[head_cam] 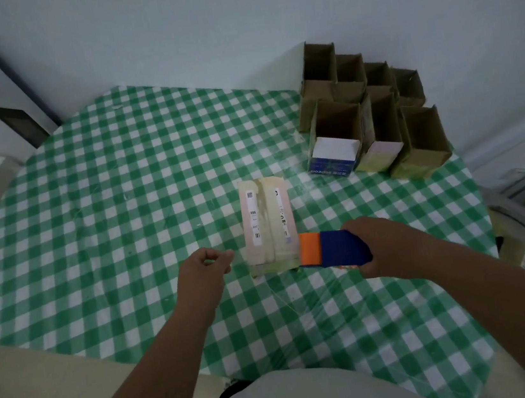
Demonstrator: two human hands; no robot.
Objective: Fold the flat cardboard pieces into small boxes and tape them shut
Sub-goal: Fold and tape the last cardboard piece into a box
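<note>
Cardboard, pale and folded, makes the small box [268, 223] lying at the centre of our checked bench [120, 191], its taped seam facing up so we can run tape along it. Our right hand [386, 246], at four o'clock of the box, has its fingers wrapped around the blue and orange tape dispenser [334, 249], whose orange end meets the box's near right corner, probably to start or cut a strip. Our left hand [202, 275], at eight o'clock, is apart from the box, fingers [225, 257] loosely pinched; whether they hold a clear tape end, we cannot tell. Open finished boxes [374, 117] stand clustered at one o'clock, out of the way.
</note>
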